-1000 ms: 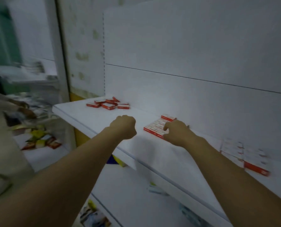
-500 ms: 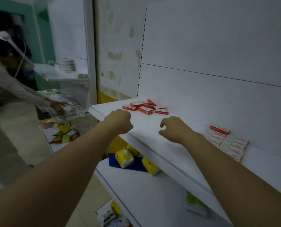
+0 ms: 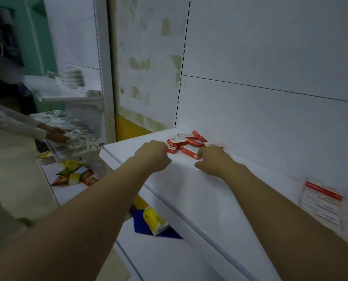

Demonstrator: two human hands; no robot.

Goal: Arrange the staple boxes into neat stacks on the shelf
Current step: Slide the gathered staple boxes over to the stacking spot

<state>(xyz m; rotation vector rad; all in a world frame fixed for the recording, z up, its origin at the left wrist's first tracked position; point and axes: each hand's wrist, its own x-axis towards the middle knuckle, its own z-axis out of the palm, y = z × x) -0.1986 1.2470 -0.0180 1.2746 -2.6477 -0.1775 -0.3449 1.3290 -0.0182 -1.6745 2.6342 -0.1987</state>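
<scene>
1. Lower centre: yellow wrapped packet (image 3: 154, 221) lies on a blue flat sheet (image 3: 138, 225).
2. Left hand (image 3: 151, 156): clenched fist, nothing in it, over the white metal shelf (image 3: 189, 189).
3. Centre: loose red-and-white cardboard staple boxes (image 3: 186, 141), jumbled at the shelf's back.
4. Right hand (image 3: 213, 161): fingers curled at that pile; can't tell if it is grasping.
5. Right edge: tidy group of staple boxes (image 3: 321, 201), blurred.

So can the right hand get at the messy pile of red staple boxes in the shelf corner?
Probably yes. The right hand is right at the near edge of the pile, with only bare shelf beneath; the left hand sits off to the side, not across its path.
</scene>
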